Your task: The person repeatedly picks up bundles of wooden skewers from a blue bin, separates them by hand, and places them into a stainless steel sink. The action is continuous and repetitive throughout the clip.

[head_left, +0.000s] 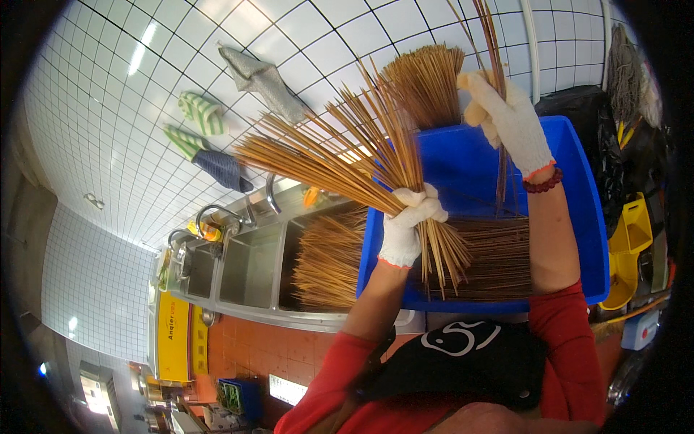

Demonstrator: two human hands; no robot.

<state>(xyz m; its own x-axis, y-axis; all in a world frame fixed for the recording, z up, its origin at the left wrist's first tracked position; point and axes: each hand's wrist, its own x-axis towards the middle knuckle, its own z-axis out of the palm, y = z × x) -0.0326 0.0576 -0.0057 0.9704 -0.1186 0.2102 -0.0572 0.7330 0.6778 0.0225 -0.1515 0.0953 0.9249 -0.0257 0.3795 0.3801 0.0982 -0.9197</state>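
My left hand [406,222], in a white knit glove, grips a fanned bundle of light brown bamboo skewers [331,171] over the near left part of a blue plastic bin [588,217]. Their far ends spread up and left. My right hand [504,114], gloved too, is raised above the far right of the bin. It holds a few darker skewers [490,32] upright, and their lower ends hang into the bin. Many dark skewers [499,260] lie side by side on the bin's floor, partly hidden by my right forearm.
A dense upright bunch of skewers [425,81] stands behind the bin against the tiled wall [325,27]. More skewers [328,260] fill the sink basin at left, beside another basin [252,271] and curved faucets [217,209]. Black plastic [580,119] and a yellow plastic container [623,260] are at right.
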